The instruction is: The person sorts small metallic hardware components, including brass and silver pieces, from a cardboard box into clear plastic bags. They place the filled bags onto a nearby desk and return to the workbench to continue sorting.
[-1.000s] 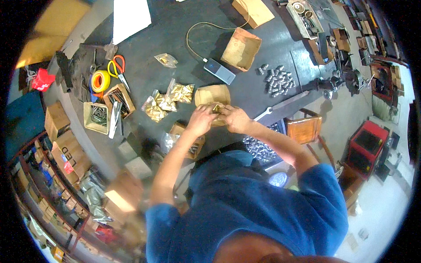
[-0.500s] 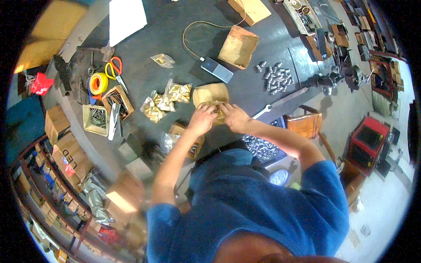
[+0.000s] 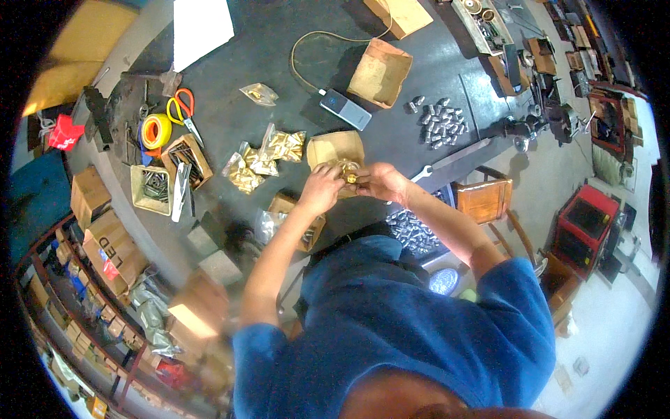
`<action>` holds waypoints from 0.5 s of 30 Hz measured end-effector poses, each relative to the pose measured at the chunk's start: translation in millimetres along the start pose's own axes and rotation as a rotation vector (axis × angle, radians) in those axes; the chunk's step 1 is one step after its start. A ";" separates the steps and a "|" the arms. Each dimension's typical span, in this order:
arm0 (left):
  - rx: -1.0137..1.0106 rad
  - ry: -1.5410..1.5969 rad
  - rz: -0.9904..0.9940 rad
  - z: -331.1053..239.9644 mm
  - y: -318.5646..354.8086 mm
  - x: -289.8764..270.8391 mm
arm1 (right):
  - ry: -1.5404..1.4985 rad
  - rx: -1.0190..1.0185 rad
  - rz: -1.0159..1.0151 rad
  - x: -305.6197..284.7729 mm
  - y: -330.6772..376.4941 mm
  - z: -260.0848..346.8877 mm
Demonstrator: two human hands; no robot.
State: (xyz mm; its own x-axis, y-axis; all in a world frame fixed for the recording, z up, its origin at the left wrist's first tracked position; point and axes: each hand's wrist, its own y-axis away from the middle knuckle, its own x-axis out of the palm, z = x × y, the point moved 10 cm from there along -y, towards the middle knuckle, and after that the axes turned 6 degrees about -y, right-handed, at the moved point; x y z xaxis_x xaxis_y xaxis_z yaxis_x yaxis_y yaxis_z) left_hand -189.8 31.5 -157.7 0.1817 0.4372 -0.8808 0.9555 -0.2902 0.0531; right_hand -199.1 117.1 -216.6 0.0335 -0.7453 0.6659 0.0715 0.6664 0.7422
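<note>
My left hand and right hand pinch a small brass fitting together. It sits over the open cardboard box, near the workbench's front edge. Bare dark top lies just beyond.

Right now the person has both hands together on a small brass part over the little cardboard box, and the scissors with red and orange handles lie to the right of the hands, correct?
Not quite. In the head view the scissors lie on the person's left, beside the yellow tape roll. The rest holds: the left hand and right hand meet on a small brass part over the small cardboard box.
</note>
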 end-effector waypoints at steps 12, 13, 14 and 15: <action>-0.021 0.046 -0.012 5.0 1.9 1.2 | 0.356 -0.101 -0.080 -2.0 -4.3 6.8; -0.018 0.046 -0.022 4.6 1.8 0.1 | 0.494 -0.136 -0.108 -2.8 -3.7 10.6; -0.016 0.043 -0.023 4.2 1.8 -0.2 | 0.755 -0.334 -0.105 -2.2 -2.4 25.0; -0.010 0.037 -0.024 3.4 1.3 -0.9 | 1.012 -0.538 -0.101 -1.1 1.5 33.9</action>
State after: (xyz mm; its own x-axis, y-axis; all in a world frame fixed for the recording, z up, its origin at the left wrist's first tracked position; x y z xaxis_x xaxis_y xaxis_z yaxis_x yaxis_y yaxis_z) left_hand -189.5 27.9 -158.4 0.1673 0.4752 -0.8638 0.9619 -0.2709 0.0373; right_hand -232.9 119.7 -213.7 0.7713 -0.6337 0.0592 0.5273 0.6883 0.4981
